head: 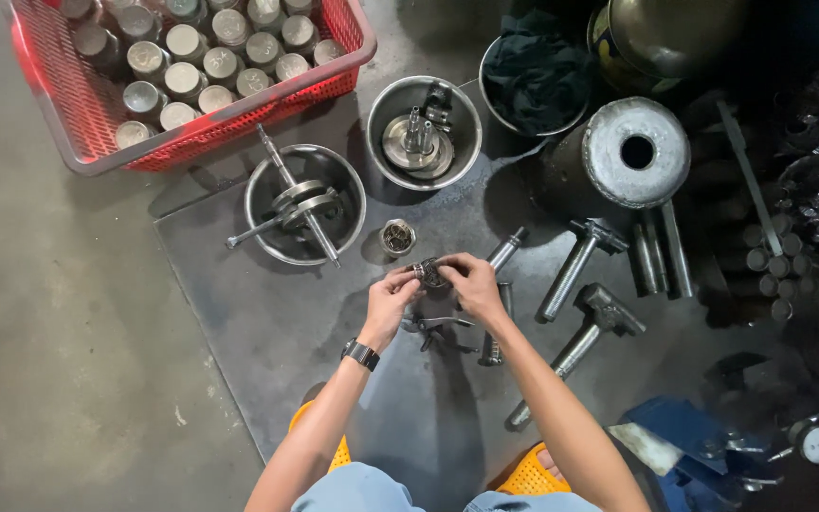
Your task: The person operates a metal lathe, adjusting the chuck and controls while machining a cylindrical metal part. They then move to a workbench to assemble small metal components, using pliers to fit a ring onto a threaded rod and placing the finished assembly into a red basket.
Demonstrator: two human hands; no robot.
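Both my hands meet over a dark metal plate (267,313) on the floor, in the head view. My left hand (391,303), with a watch on its wrist, and my right hand (471,284) together pinch a small round metal bearing-like part (430,274) between the fingertips. Just beyond it stands a small tin cup (396,237) with tiny parts inside. A pair of pliers (433,327) lies on the plate under my wrists.
Two steel bowls hold crankshaft parts (303,204) (422,137). A red basket (182,85) of metal cylinders stands at the back left. Hammers and steel rods (575,270) lie to the right, near a heavy steel cylinder (635,152). Orange sandals (533,474) show below.
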